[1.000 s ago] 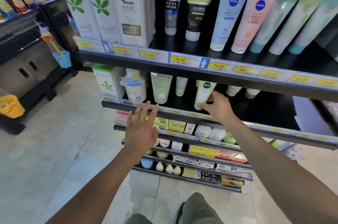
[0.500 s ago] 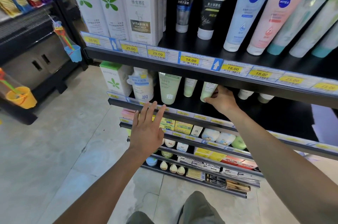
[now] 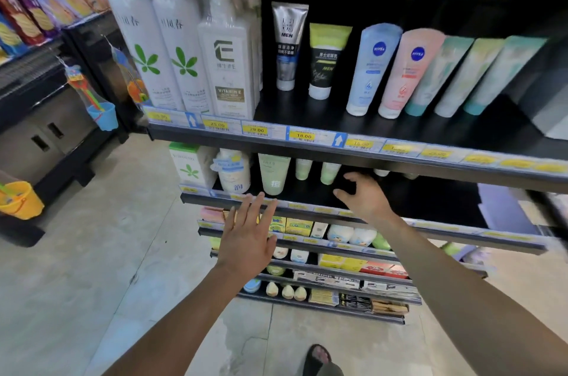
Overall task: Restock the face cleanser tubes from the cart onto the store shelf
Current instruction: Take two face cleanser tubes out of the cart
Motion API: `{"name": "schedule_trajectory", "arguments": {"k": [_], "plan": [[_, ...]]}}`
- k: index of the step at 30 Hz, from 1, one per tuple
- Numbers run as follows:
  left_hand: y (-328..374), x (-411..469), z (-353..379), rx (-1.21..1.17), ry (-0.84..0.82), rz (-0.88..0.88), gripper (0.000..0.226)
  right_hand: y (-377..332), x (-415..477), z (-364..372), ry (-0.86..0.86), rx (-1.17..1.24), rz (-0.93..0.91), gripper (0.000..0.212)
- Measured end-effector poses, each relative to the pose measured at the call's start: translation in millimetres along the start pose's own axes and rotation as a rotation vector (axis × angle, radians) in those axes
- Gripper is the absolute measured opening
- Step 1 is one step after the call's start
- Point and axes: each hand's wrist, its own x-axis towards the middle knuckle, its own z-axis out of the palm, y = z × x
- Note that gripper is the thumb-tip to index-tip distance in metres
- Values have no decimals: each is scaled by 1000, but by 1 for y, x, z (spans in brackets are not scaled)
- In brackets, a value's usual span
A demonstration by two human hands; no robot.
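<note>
Three pale green cleanser tubes stand cap-down on the second shelf [image 3: 430, 212]: a large one [image 3: 273, 174] and two smaller ones [image 3: 303, 169], [image 3: 329, 173]. My right hand [image 3: 362, 195] hovers just right of the last small tube, fingers spread and loosely curved, holding nothing. My left hand [image 3: 246, 237] floats flat and empty in front of the shelf edge, fingers straight. On the top shelf [image 3: 338, 122] stand more tubes: two MEN tubes [image 3: 287, 46], a blue Nivea tube [image 3: 372, 68], a pink one [image 3: 405, 73] and three teal ones [image 3: 467, 74]. The cart is out of view.
Tall white bottles [image 3: 172, 46] fill the top shelf's left. A white box [image 3: 189, 165] and a pump bottle [image 3: 232, 171] stand left of the green tubes. Lower shelves [image 3: 307, 252] hold small items. Toy buckets [image 3: 103, 116], [image 3: 20, 199] hang at left. My foot [image 3: 318, 358] is on the tiled floor.
My right hand has let go of the small green tube and drawn back to the right; the tube now stands alone on the second shelf. The left hand has barely moved.
</note>
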Motion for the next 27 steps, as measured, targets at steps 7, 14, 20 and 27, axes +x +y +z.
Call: {"name": "schedule_trajectory", "arguments": {"k": [7, 14, 20, 27], "plan": [[34, -3, -38, 24, 44, 211, 77, 12, -96, -42, 89, -83, -23, 59], [134, -4, -61, 2, 58, 394, 76, 77, -192, -104, 234, -205, 34, 67], [277, -23, -57, 1, 76, 574, 76, 171, -300, -177, 372, -197, 141, 65], [490, -80, -41, -44, 30, 785, 74, 311, -453, -257, 462, -239, 368, 67]]}}
